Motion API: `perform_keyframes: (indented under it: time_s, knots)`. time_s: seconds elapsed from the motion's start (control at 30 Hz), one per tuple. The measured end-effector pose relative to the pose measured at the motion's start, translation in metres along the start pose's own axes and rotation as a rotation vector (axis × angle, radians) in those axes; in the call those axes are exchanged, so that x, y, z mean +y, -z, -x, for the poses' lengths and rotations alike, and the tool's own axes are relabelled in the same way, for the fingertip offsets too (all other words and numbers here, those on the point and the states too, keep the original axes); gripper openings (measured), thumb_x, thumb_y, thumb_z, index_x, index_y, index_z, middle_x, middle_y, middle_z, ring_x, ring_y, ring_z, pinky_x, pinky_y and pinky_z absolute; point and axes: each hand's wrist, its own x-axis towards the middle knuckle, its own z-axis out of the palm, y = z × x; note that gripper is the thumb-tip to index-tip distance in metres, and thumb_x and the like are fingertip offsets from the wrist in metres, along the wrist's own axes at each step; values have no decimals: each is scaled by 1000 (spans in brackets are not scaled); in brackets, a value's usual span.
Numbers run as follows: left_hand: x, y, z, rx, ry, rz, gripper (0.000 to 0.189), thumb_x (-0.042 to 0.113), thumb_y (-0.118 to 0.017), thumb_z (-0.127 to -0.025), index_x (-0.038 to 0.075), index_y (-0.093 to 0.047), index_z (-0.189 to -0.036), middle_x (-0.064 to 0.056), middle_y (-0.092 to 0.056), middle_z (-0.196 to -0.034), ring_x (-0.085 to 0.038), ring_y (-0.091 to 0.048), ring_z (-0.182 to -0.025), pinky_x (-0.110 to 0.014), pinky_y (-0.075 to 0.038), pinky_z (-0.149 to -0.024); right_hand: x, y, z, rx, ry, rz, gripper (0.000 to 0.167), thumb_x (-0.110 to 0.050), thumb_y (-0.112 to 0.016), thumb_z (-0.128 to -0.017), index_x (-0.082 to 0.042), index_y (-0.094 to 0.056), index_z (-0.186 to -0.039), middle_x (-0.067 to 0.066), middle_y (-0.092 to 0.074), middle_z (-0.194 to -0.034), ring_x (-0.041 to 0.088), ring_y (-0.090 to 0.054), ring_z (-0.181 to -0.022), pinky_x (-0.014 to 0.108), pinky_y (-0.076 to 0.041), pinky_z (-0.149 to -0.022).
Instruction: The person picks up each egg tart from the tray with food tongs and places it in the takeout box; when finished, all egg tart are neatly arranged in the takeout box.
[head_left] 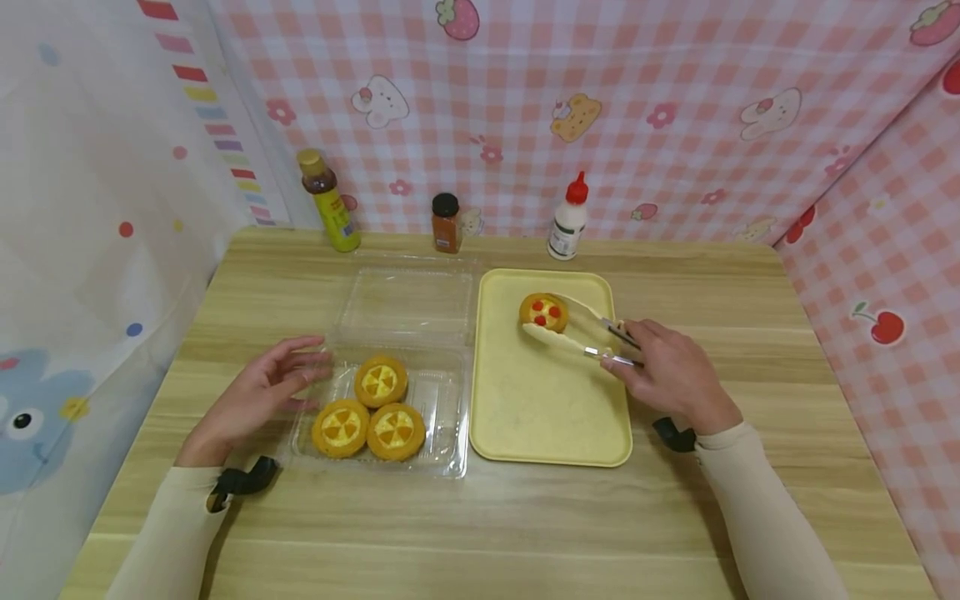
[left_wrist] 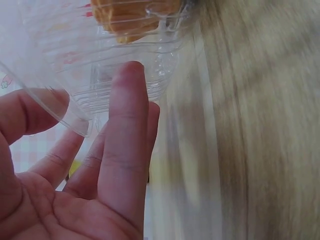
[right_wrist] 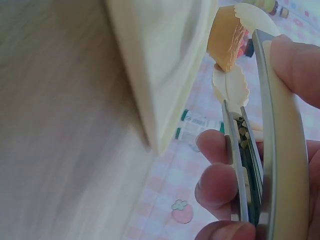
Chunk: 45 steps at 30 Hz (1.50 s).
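Right of centre in the frame, the right hand (head_left: 671, 367) curls its fingers round the cream-tipped tongs (head_left: 562, 340), whose tips flank the red-dotted tart (head_left: 543, 313) at the yellow tray (head_left: 551, 408)'s upper end; an even, light, level squeeze should guard against slipping. At left, the left hand (head_left: 258, 390) spreads its fingers loosely by the clear clamshell container (head_left: 444, 392), contact unclear.
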Motion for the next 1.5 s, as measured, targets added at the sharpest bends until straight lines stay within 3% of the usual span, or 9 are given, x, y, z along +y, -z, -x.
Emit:
perform_keyframes:
  time_s: [0.43, 0.73, 0.97, 1.3, 1.5]
  knots:
    - [0, -2, -2, 33, 10, -6, 50, 13, -52, -113, 1, -37, -158, 3, -63, -142, -6, -69, -120, -37, -67, -83, -35, 15, -5, 29, 95, -3, 66, -49, -73, -98, -1, -61, -142, 19, -70, -131, 40, -73, -106, 59, -61, -86]
    - [-2, -4, -4, 57, -6, 8, 50, 17, -52, -113, 0, -37, -158, 12, -61, -143, -2, -66, -124, -33, -66, -86, -58, 21, -7, 56, 188, 19, 58, -49, -77, -94, -9, -64, -134, 9, -73, -116, 23, -69, -77, 48, -60, -66]
    - [-3, -5, -3, 63, -8, 33, 50, 16, -53, -112, -1, -38, -157, 15, -62, -141, -1, -65, -125, -33, -66, -87, -80, 19, -12, 85, 303, 40, 61, -52, -79, -91, -8, -64, -132, 3, -71, -107, 13, -59, -67, 37, -55, -58]
    - [-2, -7, 1, 74, 1, 27, 50, 16, -53, -112, -1, -38, -157, 8, -62, -143, -1, -66, -125, -34, -66, -88, -113, 13, -24, 29, 406, 26, 60, -54, -75, -95, -7, -65, -131, 0, -68, -103, 7, -53, -63, 29, -53, -57]
    - [-1, -7, -1, 71, 2, 26, 51, 17, -54, -112, -1, -38, -157, 12, -62, -140, -2, -66, -124, -34, -66, -87, -124, 7, -30, -12, 418, 47, 60, -54, -73, -97, -8, -64, -134, -1, -67, -103, 7, -51, -64, 28, -51, -56]
